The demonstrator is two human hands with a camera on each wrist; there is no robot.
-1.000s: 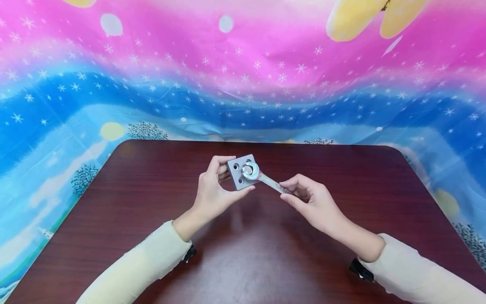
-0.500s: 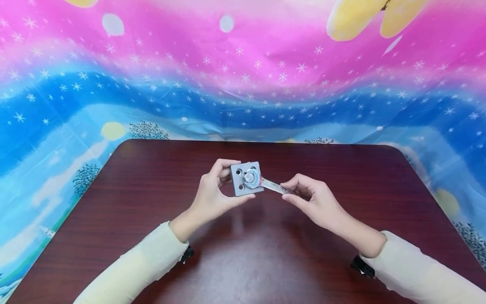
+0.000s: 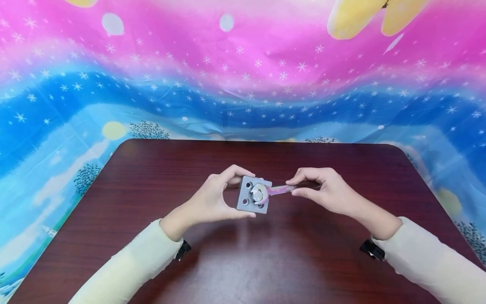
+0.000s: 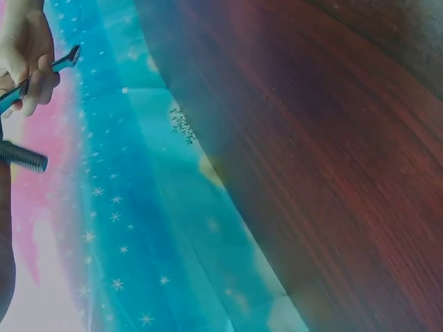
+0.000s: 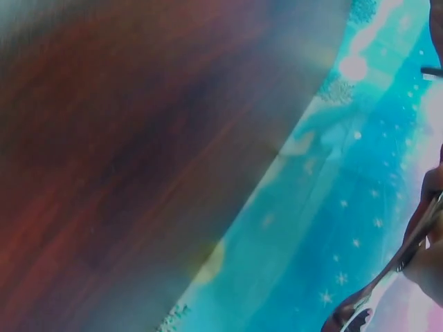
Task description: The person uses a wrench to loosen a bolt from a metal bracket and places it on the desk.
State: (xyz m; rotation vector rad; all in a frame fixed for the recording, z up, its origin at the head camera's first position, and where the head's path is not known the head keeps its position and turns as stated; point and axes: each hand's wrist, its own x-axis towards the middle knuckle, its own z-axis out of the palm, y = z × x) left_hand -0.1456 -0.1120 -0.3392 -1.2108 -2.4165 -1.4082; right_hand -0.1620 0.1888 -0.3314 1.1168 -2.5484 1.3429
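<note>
In the head view my left hand (image 3: 206, 198) holds a grey metal block (image 3: 246, 193) by its edges, with the thumb below and fingers above. Several round holes pierce the block's face. A bolt (image 3: 257, 195) stands in the block, and the jaw of a silver wrench (image 3: 279, 190) sits around its head. Thumb and fingers of my right hand (image 3: 334, 192) pinch the wrench's handle. The left wrist view catches the bolt's threaded shank (image 4: 26, 158) at the left edge. Another open end of the wrench (image 5: 367, 297) juts past the right hand in the right wrist view.
A dark reddish-brown wooden table (image 3: 243, 261) lies beneath both hands, which are held above it. Behind its far edge hangs a pink and blue cloth (image 3: 243, 84) printed with snowflakes. Black straps (image 3: 372, 250) show under the cream sleeves (image 3: 129, 261).
The block has moved right and toward me in the left hand. The wrench has swung from slanting down to the right to nearly level, slightly raised, as the right hand rose and shifted right.
</note>
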